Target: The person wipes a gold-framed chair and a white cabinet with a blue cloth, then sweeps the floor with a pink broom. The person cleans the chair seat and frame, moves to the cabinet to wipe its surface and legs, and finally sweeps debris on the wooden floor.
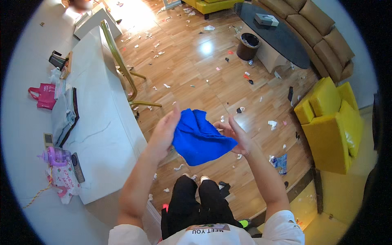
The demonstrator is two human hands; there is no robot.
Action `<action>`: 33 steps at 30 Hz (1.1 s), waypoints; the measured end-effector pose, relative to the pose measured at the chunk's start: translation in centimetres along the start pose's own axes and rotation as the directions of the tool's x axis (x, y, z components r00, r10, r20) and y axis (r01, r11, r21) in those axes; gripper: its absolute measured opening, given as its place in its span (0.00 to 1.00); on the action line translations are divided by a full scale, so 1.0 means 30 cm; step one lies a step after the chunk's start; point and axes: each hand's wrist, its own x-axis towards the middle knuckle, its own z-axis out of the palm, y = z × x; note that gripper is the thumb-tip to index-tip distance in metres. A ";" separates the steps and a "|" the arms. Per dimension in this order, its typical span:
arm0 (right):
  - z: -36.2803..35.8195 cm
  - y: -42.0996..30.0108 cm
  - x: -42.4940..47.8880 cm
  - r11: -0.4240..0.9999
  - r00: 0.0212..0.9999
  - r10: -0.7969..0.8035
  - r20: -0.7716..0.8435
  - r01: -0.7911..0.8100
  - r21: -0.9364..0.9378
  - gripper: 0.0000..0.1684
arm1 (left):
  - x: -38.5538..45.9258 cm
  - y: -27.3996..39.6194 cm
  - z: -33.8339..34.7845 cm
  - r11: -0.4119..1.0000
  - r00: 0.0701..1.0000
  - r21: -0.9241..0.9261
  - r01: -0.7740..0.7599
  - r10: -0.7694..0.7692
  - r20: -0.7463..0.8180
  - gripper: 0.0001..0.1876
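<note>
A blue cloth (200, 141), partly folded and creased, is held up in front of me above the wooden floor. My left hand (164, 131) grips its left edge, thumb upward. My right hand (235, 136) is at the cloth's right corner, with its palm and fingers partly behind the fabric; whether its fingers pinch the cloth is hard to tell.
Scraps of paper and dark bits litter the wooden floor (196, 76). Left stands a white marble-look table (101, 128) with folded fabric (65, 113); a gold-framed chair (121, 61) adjoins it. A bin (248, 47), dark oval table (272, 33) and yellow armchair (327, 131) are right.
</note>
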 end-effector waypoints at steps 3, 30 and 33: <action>0.047 -0.165 0.085 0.992 1.000 0.005 0.025 -0.002 -0.122 0.28 | 0.076 0.181 0.017 0.999 0.998 0.034 -0.029 0.028 0.053 0.24; 0.074 -1.918 1.601 0.958 0.958 -0.285 -0.044 0.285 0.009 0.13 | 1.584 1.433 0.113 0.446 0.517 0.804 -0.392 0.830 -0.208 0.22; 0.121 -1.989 1.783 0.973 0.972 -0.229 -0.050 0.230 0.015 0.12 | 1.749 1.537 0.011 0.610 0.510 0.680 -0.408 0.770 -0.385 0.21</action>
